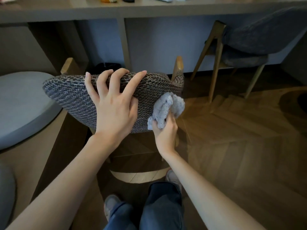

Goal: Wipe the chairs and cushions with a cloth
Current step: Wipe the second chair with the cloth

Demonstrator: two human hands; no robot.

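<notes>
Behind the chair, a person stands and looks down at the woven brown and grey chair back (69, 95). The left hand (113, 103) lies over the top of it, with the fingers spread wide and bent over the top edge and the thumb pressed on the near side. I think it holds on like this so the chair does not slide or tip while the other hand rubs. The right hand (164, 131) is closed round a fluffy pale grey cloth (167, 108), which is bunched into a soft lump. The lump sticks out above the fist and touches the near side of the chair back, close to its right edge and just beside the left thumb. Bunching it up probably gives a thick pad to push with. A round pale grey cushion (21, 103) sits to the left, near the chair, and neither hand touches it. A dark grey soft chair with thin wooden legs (249, 39) stands well apart on the right, tucked at the long grey-brown desk (99, 10). Both most likely need wiping too. The wide part of the chair back under the left hand has no cloth on it, so the job seems far from done.
</notes>
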